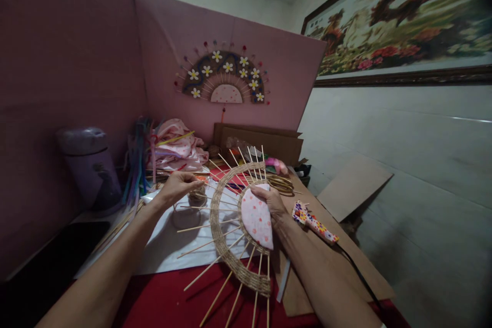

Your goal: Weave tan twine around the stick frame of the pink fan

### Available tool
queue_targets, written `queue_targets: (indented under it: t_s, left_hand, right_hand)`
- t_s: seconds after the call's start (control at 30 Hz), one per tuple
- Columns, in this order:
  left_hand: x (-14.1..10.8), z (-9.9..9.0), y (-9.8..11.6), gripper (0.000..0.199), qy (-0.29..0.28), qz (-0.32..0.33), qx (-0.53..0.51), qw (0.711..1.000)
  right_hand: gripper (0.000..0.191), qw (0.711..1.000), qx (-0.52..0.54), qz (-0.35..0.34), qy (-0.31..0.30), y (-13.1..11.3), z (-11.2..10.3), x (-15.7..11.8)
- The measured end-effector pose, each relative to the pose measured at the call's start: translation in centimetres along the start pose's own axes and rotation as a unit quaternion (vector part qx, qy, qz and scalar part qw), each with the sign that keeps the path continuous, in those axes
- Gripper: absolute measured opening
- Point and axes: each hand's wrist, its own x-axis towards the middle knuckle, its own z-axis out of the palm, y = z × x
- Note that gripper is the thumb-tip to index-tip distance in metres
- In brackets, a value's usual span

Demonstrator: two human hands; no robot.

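My right hand (271, 202) grips a half-round fan frame by its white fabric centre (257, 218) with pink dots, thumb on the front. Thin wooden sticks (221, 250) radiate from that centre, and a curved band of woven twine (218, 225) crosses them. At the frame's left side, my left hand (181, 187) is closed in a pinch beside a stick's tip. Whether its fingertips hold that stick or a strand of twine, I cannot make out. Just below those fingers sits a small ball of twine (197, 198).
A flower-patterned glue gun (315, 224) with a black cord lies on cardboard (346, 261) at right. A purple flask (87, 169) stands at left, near ribbons and folded fabric (180, 141). A finished flowered fan (226, 69) hangs on the pink panel. Coiled cane (282, 184) lies behind.
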Motion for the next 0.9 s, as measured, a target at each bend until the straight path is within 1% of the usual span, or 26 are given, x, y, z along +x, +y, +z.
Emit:
queue_targets:
  t_s: [0.2,0.4,0.57,0.7,0.77,0.9]
  left_hand:
    - [-0.2,-0.2,0.1,0.033,-0.042,0.004,-0.017,0.999]
    - [-0.5,-0.3,0.8,0.032,-0.053,0.007,-0.028,0.998]
    - [-0.4,-0.7,-0.1,0.032,-0.055,-0.005,-0.046,0.997]
    - [-0.2,-1.1,-0.8,0.034,-0.085,-0.028,-0.118,0.989]
    - [-0.3,-1.2,-0.8,0.032,-0.092,-0.032,-0.138,0.986]
    - [-0.4,-1.2,-0.4,0.030,-0.083,-0.033,-0.139,0.986]
  right_hand:
    - [0.016,1.000,-0.005,0.008,0.002,0.0,-0.1,0.1]
    - [0.018,1.000,0.009,0.000,-0.003,-0.1,0.0,0.0]
    - [0.019,1.000,0.018,0.000,-0.003,-0.1,0.1,0.0]
    - [0.019,1.000,0.017,0.010,-0.007,-0.1,0.1,-0.1]
    - [0.019,1.000,0.014,0.014,-0.007,-0.2,0.0,-0.1]
    - [0.018,1.000,0.011,0.013,-0.004,-0.2,0.0,-0.2]
